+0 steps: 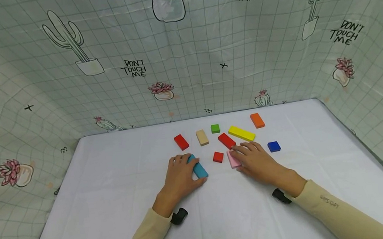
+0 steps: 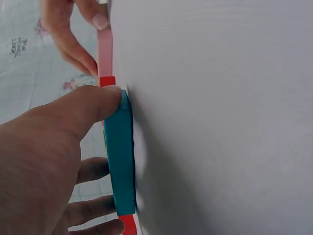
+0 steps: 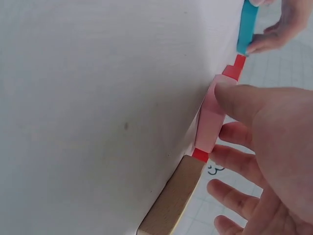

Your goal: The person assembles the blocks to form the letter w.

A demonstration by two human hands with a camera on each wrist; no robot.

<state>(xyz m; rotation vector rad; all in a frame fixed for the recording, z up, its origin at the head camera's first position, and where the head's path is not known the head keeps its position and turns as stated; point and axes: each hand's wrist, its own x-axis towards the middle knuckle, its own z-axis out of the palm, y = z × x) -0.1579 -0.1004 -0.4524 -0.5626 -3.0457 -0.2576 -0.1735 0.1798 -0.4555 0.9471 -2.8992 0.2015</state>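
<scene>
My left hand (image 1: 181,177) holds a teal rectangular block (image 1: 200,170) by its ends, thumb at the near end and fingertips toward the far end. In the left wrist view the teal block (image 2: 120,156) lies low along the white surface. To the right, my right hand (image 1: 257,163) grips a pink block (image 1: 233,160), partly covered by the fingers. The right wrist view shows the thumb on one end of this pink block (image 3: 212,117) and the index and middle fingers along its other side. Between the hands lies a small red block (image 1: 218,157).
Beyond the hands lie a red block (image 1: 181,142), a beige block (image 1: 202,138), a green cube (image 1: 215,128), another red block (image 1: 227,141), a yellow bar (image 1: 241,133) and an orange block (image 1: 257,120). A dark blue block (image 1: 274,146) sits right. A wooden block (image 3: 173,196) shows near the right fingers.
</scene>
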